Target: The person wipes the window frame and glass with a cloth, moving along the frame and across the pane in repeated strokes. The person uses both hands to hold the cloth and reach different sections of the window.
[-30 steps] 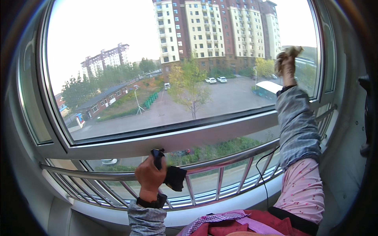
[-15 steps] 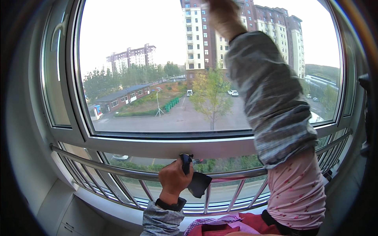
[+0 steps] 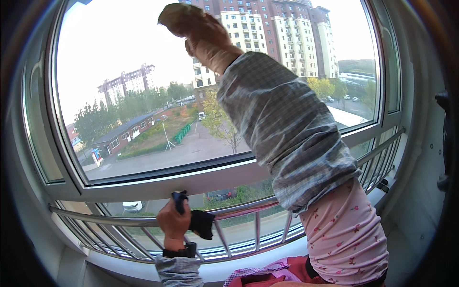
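My right hand (image 3: 210,43) is raised high before the large window pane (image 3: 129,129), the arm reaching up and leftward. Its fingers are closed on a tan, folded cloth (image 3: 179,19) at the glass; motion blurs its edges. Low in front of the steel railing (image 3: 138,221), my left hand (image 3: 173,221) makes a fist around a black cloth (image 3: 202,224). One dark end pokes out above the thumb, and a wider flap hangs out to the right of the fist.
Below the pane runs a wide grey window frame (image 3: 143,185), with the curved railing in front of it. A white sill (image 3: 215,271) lies under the railing bars. A handle (image 3: 36,76) sits on the narrow left sash. Dark fittings (image 3: 443,138) stick out at the far right.
My right hand has swept left across the pane with the tan cloth. The view has turned and tilted, so the window and my left hand appear farther left. My left hand keeps its grip.
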Available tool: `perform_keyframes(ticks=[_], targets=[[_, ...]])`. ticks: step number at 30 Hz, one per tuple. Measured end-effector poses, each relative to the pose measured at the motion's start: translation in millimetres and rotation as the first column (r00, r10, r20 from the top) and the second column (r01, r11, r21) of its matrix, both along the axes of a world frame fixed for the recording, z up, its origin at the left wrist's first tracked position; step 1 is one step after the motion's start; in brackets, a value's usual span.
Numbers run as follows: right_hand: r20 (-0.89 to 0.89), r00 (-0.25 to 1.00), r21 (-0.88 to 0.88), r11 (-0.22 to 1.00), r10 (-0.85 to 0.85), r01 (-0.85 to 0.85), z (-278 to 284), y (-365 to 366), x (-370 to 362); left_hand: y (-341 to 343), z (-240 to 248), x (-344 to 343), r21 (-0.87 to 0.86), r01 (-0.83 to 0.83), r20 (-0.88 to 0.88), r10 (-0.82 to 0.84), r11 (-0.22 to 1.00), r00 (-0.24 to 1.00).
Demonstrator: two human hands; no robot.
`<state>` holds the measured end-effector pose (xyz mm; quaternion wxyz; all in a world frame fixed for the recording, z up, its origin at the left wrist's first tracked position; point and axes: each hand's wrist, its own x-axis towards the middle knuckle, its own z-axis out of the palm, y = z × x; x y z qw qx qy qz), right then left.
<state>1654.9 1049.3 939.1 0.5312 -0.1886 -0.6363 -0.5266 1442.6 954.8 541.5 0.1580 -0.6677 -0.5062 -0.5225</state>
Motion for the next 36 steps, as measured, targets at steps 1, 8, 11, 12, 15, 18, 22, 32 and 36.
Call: perform_keyframes(ticks=[1,8,11,12,15,18,22,32,36], targets=[[-0.031,0.997,0.085,0.993,-0.074,0.077,2.5,-17.1,25.5,0.4,-0.3,0.3,0.013,-0.027,-0.004,0.027,1.000,1.000],[-0.642,0.557,-0.390,0.402,0.526,-0.829,-11.3,-141.8,218.7,-7.5,12.6,52.2,-0.202,-0.176,-0.003,0.179,0.963,0.984],[-0.488,0.684,-0.346,0.600,0.542,-0.722,-3.7,-141.4,290.0,-18.1,13.2,135.0,-0.250,-0.117,-0.092,0.097,0.961,0.991],[-0.463,0.717,-0.329,0.651,0.521,-0.685,-0.7,-138.1,315.9,-23.0,12.8,166.5,-0.179,-0.042,-0.086,0.027,0.983,0.996],[-0.423,0.804,-0.314,0.764,0.418,-0.563,6.5,-125.0,392.7,-32.3,17.8,241.0,-0.161,0.052,-0.105,-0.069,0.986,0.992],[-0.387,0.880,-0.307,0.861,0.277,-0.406,6.6,-113.4,466.5,-36.6,25.0,271.9,-0.277,-0.082,-0.156,0.039,0.957,0.987],[-0.201,0.965,-0.084,0.984,-0.170,0.156,1.8,-110.4,560.4,-35.4,27.7,270.8,-0.308,-0.099,-0.094,0.073,0.946,0.993],[-0.929,0.335,-0.153,0.664,0.155,-0.732,-87.6,-118.1,716.8,-32.7,22.3,265.7,-0.225,0.004,-0.017,-0.007,0.974,1.000],[-0.903,0.375,-0.096,0.752,0.210,-0.652,-135.9,-94.6,751.4,-32.0,22.2,265.2,-0.246,-0.033,-0.065,0.017,0.969,0.998]])
